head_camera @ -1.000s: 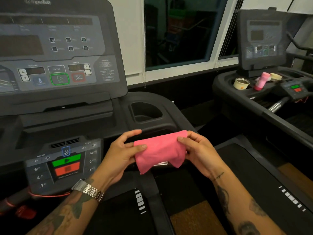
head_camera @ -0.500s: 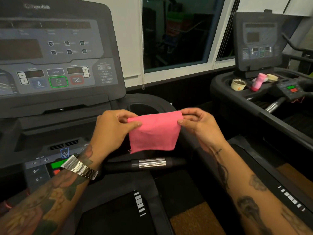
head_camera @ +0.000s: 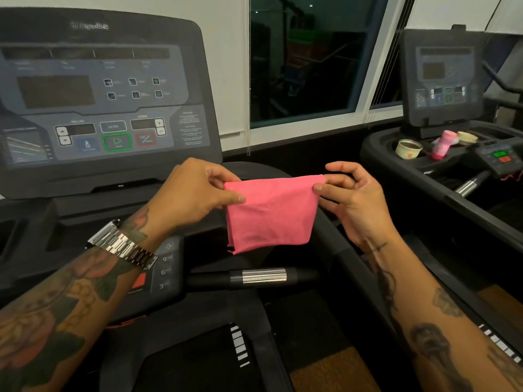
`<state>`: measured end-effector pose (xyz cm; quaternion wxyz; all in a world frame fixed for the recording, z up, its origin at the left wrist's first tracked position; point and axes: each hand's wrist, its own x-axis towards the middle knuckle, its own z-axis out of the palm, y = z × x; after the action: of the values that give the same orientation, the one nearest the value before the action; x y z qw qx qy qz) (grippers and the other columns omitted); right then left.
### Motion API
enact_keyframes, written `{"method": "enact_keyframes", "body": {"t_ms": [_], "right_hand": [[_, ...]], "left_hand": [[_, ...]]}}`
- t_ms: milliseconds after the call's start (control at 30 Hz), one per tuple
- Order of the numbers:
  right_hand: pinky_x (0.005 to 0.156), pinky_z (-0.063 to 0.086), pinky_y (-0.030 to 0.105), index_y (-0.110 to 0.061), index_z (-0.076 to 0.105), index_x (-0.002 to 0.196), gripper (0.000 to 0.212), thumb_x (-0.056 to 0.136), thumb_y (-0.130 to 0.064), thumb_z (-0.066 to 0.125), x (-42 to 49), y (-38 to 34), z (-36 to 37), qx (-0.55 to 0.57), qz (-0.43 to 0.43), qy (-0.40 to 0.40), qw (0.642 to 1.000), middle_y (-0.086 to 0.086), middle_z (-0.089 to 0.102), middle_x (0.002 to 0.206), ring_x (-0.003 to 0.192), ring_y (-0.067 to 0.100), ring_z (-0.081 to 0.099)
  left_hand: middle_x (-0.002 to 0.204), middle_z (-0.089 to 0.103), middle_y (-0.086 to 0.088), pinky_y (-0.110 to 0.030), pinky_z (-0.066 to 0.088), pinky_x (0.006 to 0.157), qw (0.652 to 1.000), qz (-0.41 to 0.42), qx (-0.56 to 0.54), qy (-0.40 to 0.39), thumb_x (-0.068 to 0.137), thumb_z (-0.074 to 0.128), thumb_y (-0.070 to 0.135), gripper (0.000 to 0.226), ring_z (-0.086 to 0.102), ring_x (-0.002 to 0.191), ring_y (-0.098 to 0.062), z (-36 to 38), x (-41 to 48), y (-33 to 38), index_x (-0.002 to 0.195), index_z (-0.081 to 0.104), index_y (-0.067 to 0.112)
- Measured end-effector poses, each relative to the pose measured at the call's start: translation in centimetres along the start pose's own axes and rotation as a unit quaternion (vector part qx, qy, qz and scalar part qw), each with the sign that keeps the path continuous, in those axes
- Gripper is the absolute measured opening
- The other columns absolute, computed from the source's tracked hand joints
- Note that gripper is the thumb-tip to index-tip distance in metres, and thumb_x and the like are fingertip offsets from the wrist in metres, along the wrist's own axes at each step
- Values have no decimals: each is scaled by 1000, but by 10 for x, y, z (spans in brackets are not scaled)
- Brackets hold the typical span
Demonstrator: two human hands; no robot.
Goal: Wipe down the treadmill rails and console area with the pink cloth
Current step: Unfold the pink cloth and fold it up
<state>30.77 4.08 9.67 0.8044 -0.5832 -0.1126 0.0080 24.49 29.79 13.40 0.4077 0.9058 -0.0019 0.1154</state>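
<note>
A folded pink cloth [head_camera: 271, 213] hangs in the air in front of the treadmill console [head_camera: 93, 108]. My left hand [head_camera: 195, 193] pinches its upper left corner and my right hand [head_camera: 351, 199] pinches its upper right corner. The cloth hangs flat between them, its lower edge free above the short handlebar with a silver grip sensor [head_camera: 263, 276]. The black right rail [head_camera: 353, 264] runs down under my right forearm. A small keypad panel [head_camera: 164, 267] sits partly hidden behind my left wrist, which wears a metal watch.
A second treadmill [head_camera: 441, 80] stands to the right; its tray holds a paper cup [head_camera: 407, 149], a pink bottle [head_camera: 443, 144] and a tape roll [head_camera: 467, 137]. A dark window [head_camera: 305, 60] is behind. Wooden floor [head_camera: 334, 372] shows between the machines.
Both hands have lifted the cloth higher and pulled it out flatter, from a bunched fold to a hanging rectangle held by its top corners.
</note>
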Motion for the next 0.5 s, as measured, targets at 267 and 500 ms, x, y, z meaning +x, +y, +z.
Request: {"method": "enact_keyframes", "body": {"t_ms": [267, 500], "right_hand": [[86, 57, 34, -2, 62, 116, 47, 74, 12, 74, -10, 1, -5, -96, -65, -17, 993, 11, 58, 103, 86, 18, 69], [84, 53, 35, -4, 61, 93, 9, 86, 1, 60, -15, -15, -8, -39, 30, -125, 991, 14, 68, 107, 93, 20, 67]], "left_hand": [[77, 71, 5, -36, 52, 80, 999, 33, 36, -14, 72, 82, 19, 12, 66, 74, -14, -4, -2, -2, 76, 75, 28], [75, 68, 2, -19, 51, 67, 950, -24, -280, -137, 74, 66, 10, 5, 63, 71, -9, 3, -7, 2, 79, 66, 11]]}}
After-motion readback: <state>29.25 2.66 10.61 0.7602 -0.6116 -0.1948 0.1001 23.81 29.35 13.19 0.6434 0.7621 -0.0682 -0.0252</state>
